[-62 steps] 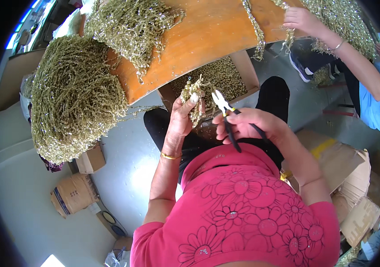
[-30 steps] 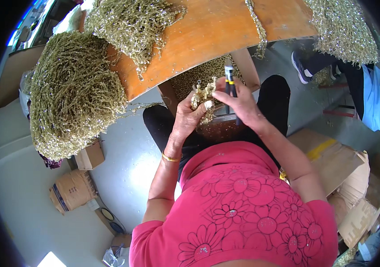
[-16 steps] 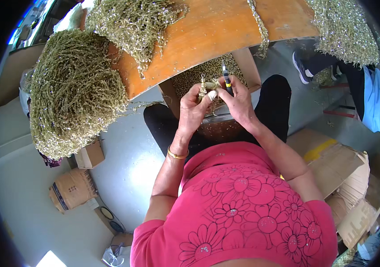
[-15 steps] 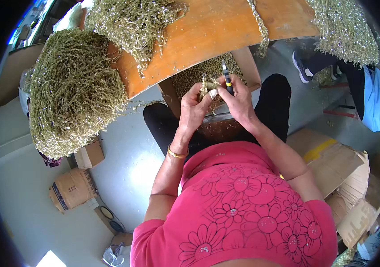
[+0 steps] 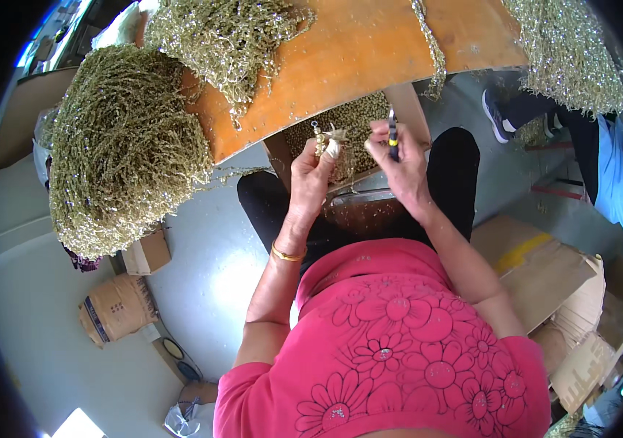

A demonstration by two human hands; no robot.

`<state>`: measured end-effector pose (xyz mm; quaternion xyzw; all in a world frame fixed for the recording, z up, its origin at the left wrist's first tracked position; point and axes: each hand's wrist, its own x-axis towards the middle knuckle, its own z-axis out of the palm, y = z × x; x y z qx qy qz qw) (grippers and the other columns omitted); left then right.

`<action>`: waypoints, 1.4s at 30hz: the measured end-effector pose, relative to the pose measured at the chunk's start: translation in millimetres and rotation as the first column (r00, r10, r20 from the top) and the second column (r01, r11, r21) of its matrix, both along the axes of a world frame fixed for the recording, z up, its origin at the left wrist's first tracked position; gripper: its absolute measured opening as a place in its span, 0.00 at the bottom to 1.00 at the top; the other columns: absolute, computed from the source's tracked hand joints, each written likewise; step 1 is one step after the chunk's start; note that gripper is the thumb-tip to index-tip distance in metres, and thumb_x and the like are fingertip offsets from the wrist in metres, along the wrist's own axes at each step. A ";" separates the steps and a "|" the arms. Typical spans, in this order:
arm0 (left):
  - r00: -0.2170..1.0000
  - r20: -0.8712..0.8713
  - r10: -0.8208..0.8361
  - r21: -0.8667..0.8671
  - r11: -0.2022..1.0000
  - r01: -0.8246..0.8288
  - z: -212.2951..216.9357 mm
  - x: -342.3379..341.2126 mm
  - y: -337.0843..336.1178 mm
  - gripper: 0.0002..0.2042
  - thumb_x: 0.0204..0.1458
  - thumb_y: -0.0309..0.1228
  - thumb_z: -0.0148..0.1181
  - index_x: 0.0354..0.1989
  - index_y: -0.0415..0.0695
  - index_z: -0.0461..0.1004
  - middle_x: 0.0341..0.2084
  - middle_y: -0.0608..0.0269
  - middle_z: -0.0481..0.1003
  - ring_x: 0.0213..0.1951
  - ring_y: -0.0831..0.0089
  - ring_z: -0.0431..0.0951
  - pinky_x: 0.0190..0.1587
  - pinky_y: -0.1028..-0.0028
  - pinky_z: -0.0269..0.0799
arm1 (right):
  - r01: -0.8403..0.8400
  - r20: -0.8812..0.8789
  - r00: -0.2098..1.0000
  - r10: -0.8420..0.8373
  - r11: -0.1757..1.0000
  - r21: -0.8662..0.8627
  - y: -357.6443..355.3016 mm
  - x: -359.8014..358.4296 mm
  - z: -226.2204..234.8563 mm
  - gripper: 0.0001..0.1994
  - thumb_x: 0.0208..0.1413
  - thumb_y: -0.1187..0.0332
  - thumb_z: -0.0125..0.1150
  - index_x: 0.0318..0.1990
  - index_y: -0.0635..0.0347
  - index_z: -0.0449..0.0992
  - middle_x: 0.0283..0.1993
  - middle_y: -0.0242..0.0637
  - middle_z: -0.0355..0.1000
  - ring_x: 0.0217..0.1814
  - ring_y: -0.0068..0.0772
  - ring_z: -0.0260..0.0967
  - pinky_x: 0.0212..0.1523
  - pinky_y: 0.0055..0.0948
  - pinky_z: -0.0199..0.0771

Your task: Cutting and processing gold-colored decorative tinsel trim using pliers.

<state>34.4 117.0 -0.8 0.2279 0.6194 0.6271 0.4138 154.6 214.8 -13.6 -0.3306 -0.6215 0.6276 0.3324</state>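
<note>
My left hand (image 5: 309, 179) pinches a small gold beaded piece (image 5: 319, 139) with a metal loop at its upper end. Pale, frayed strands (image 5: 335, 135) stick out beside it, and the thumb tip looks white. To the right, my right hand (image 5: 408, 169) grips slim pliers (image 5: 393, 136) with black and yellow handles, the dark tip pointing up. A gap separates the two hands. Beneath them stands a cardboard box (image 5: 409, 108) full of small gold beads (image 5: 355, 117), between my knees and partly under the table edge.
Glittery gold strand bundles (image 5: 125, 153) hang over the left of the orange table (image 5: 359, 51); another bundle (image 5: 567, 55) hangs at the far right. A person in blue (image 5: 622, 175) sits on the right. Flattened cardboard (image 5: 523, 270) lies by my right side, a brown carton (image 5: 118, 310) at left.
My hands have drawn apart: the right one moved right with the pliers, the left slightly left with the gold piece. The piece's top loop now shows clearly.
</note>
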 end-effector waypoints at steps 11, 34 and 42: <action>0.981 0.151 0.122 0.252 0.955 -0.157 -5.8 -5.8 -0.8 0.13 0.55 0.35 0.45 0.45 0.41 0.64 0.25 0.64 0.71 0.25 0.81 0.67 0.29 0.81 0.63 | 0.129 0.038 0.992 -0.123 0.964 -0.232 4.2 -1.6 -34.0 0.08 0.49 0.70 0.57 0.37 0.57 0.69 0.31 0.26 0.66 0.31 0.16 0.61 0.33 0.17 0.61; 0.932 0.300 -0.202 0.198 0.969 0.146 9.7 -3.8 -2.7 0.08 0.53 0.31 0.49 0.34 0.40 0.71 0.27 0.68 0.73 0.28 0.85 0.67 0.32 0.84 0.63 | -0.209 -0.228 0.965 0.128 0.901 -0.379 8.5 -15.6 26.4 0.09 0.48 0.70 0.57 0.37 0.61 0.68 0.30 0.28 0.65 0.31 0.17 0.63 0.34 0.19 0.63; 0.970 0.244 0.002 0.148 0.988 -0.040 -2.7 -1.1 -5.4 0.03 0.51 0.26 0.52 0.31 0.41 0.71 0.26 0.69 0.73 0.27 0.86 0.67 0.30 0.85 0.63 | -0.139 -0.071 0.989 0.127 0.969 -0.206 -9.2 -15.6 25.6 0.11 0.47 0.69 0.60 0.38 0.61 0.68 0.30 0.26 0.64 0.32 0.15 0.61 0.34 0.17 0.62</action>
